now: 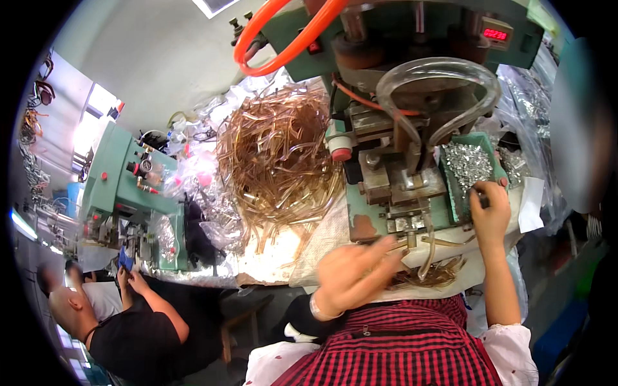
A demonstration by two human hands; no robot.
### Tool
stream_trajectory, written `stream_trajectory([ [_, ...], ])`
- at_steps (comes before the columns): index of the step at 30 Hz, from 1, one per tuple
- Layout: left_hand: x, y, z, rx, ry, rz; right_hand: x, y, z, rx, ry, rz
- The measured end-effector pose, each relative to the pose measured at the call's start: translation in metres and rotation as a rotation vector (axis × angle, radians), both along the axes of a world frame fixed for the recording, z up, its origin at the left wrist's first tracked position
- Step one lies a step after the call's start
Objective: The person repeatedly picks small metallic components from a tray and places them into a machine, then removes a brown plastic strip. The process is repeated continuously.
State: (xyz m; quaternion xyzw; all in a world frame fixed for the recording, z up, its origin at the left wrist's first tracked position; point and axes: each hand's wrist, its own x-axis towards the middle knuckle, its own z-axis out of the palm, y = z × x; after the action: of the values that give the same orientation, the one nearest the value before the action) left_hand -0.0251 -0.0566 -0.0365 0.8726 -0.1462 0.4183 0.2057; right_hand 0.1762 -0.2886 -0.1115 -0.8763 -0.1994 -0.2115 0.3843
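Two green press machines are standing on the bench: one straight ahead, one off to the left. One heap of amber tubing pieces is lying between them; pieces too many to count. One green tray is holding small silvery metal parts, uncounted. One orange hose and one clear hose are looping off the near machine. Two hands are working, left hand and right hand. One co-worker is sitting at the far machine.
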Motion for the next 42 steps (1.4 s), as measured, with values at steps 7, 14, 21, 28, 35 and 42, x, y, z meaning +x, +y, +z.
stream_trajectory([
  [7,-0.007,0.103,0.013,0.044,0.044,0.769,0.012,0.013,0.007,0.313,0.226,0.065],
  [14,0.031,0.158,-0.082,0.388,0.488,1.053,0.006,0.028,0.003,0.371,0.249,0.07],
  [21,0.0,0.157,-0.076,0.145,0.611,0.964,-0.023,0.018,0.053,0.411,0.226,0.208],
  [28,-0.03,0.145,-0.049,-0.642,1.022,0.632,-0.026,0.099,0.063,0.718,0.316,0.454],
  [35,-0.003,0.058,0.019,-0.997,0.253,0.233,-0.04,0.106,0.084,1.076,0.64,0.52],
  [42,0.046,0.002,0.031,0.027,-0.093,-0.092,-0.063,0.087,0.113,0.826,0.562,0.564],
])
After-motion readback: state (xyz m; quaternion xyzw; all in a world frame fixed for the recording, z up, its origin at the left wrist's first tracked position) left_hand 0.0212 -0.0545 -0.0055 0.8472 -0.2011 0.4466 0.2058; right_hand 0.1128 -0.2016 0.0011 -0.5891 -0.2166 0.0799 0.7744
